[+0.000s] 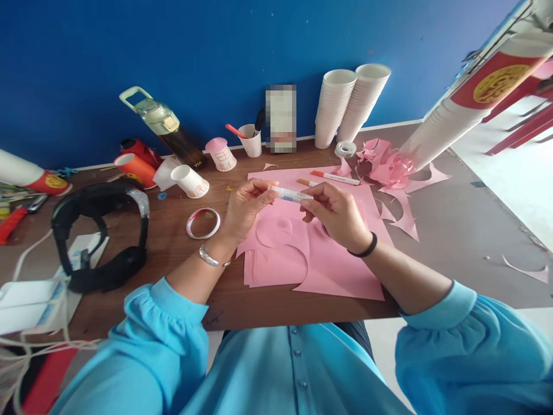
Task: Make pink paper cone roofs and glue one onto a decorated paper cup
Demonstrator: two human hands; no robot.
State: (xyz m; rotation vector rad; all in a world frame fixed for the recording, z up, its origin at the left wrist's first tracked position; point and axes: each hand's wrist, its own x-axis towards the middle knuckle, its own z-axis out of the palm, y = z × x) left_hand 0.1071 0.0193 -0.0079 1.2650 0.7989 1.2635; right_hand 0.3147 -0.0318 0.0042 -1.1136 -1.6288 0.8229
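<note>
Between my two hands is a small whitish tube with a blue mark, held level above the table; its exact kind I cannot make out. The fingertips of my left hand pinch one end. My right hand grips the other end between thumb and fingers. Beneath them lies a large pink paper sheet with curved cuts along its edge. A pink paper circle rests under my left hand, on smaller pink pieces. Two markers, one with an orange cap, lie just beyond my hands.
A tape roll lies left of the paper. Behind it stand a decorated paper cup with a pink top, a tilted paper cup and a bottle. Tall cup stacks and crumpled pink scraps are at the back right. A black headset sits left.
</note>
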